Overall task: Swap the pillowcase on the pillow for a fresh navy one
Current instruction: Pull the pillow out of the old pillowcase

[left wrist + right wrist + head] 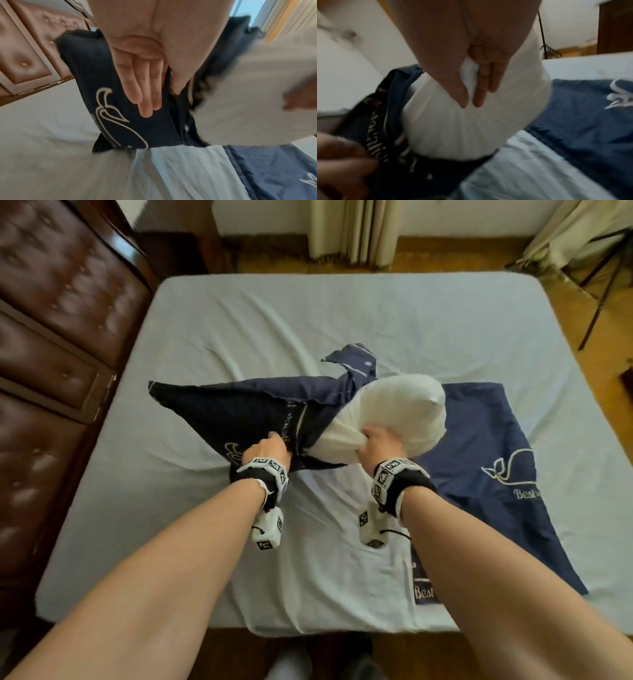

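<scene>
A white pillow sticks halfway out of the mouth of a dark navy pillowcase on the bed. My left hand pinches that case's open edge between thumb and fingers, beside its whale outline. My right hand grips a bunched fold of the pillow between thumb and fingers. The pillow's left end is hidden inside the case. A second navy pillowcase with a whale logo lies flat to the right, under the pillow's free end.
The bed has a pale wrinkled sheet. A brown tufted headboard runs along its left side. A pale cloth lies at the near edge under my wrists. Curtains and a dark stand are beyond the bed.
</scene>
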